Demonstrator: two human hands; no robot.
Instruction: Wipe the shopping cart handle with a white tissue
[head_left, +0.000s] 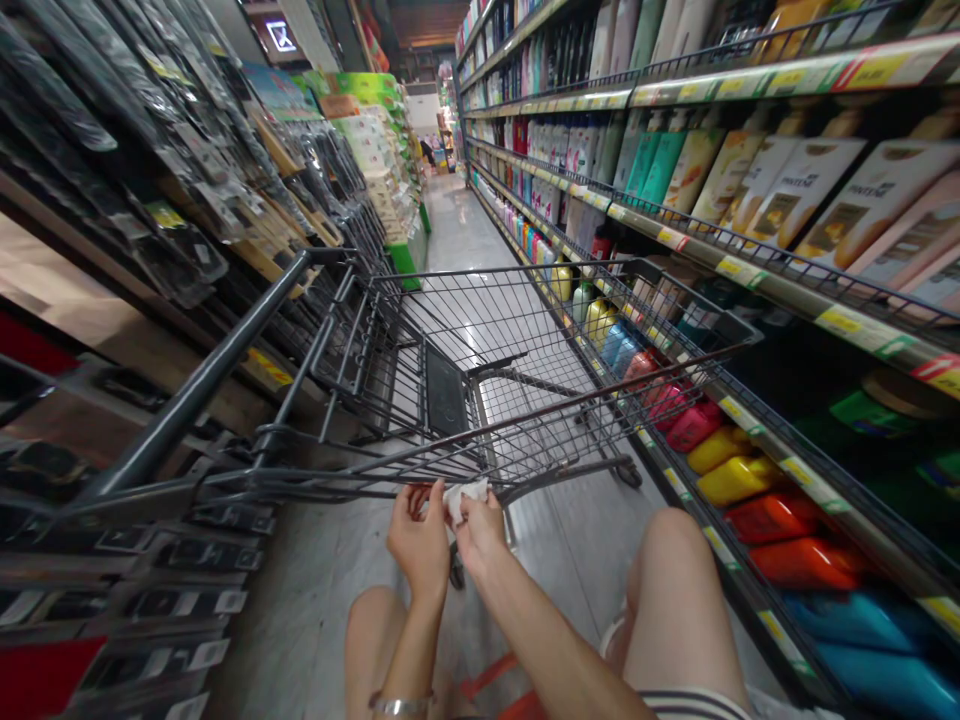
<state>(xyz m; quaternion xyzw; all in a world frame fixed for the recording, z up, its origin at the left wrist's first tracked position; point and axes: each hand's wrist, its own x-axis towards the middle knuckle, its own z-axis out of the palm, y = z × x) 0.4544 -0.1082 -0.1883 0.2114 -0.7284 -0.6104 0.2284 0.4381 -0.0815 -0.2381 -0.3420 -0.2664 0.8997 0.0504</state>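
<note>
A crumpled white tissue [466, 492] is pinched in my right hand [480, 530], between thumb and fingers. Close beside it, my left hand [421, 540] is closed, its fingers curled and its thumb pointing up. The tissue's left edge reaches toward the left thumb; what the left fingers hold, if anything, is hidden. Both hands are at the near side of a dark metal shopping cart [450, 440], just below its side wires. I cannot tell whether the fingers touch the wires. The cart stands crosswise in front of me, with its handle at the left.
Shelves [750, 240] of shampoo and coloured bottles line the right side. Packaged goods [172, 170] hang along the left. Stacked boxes [375, 160] stand farther down the aisle on the grey floor [450, 220]. My bent knees [679, 560] frame the hands.
</note>
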